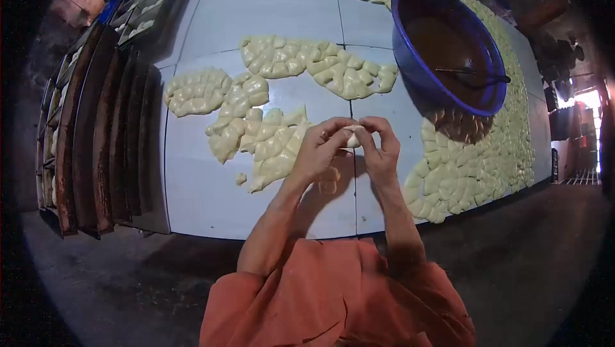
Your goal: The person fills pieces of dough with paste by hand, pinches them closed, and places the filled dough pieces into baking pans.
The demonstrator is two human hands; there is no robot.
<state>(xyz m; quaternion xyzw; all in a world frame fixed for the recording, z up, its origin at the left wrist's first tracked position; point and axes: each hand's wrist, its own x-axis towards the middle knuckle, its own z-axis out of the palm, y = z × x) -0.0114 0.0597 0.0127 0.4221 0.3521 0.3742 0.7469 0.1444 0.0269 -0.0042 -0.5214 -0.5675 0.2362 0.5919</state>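
Both hands meet above the white tabletop (211, 199), pinching one small pale dough piece (353, 137) between thumbs and fingers. My left hand (318, 148) holds its left side, my right hand (382, 148) its right side. Just left of my left hand lies a flat cluster of joined dough pieces (275, 148). A loose dough piece (328, 181) sits in shadow on the table below my hands. To the right, a broad sheet of many dough pieces (461, 171) covers the table.
A large blue basin (410, 58) with brown liquid and a thin-handled tool stands at the right rear, on the dough. More dough clusters (275, 58) lie farther back. Dark trays (102, 135) stand upright at the left, beside a rack holding dough pieces (142, 26).
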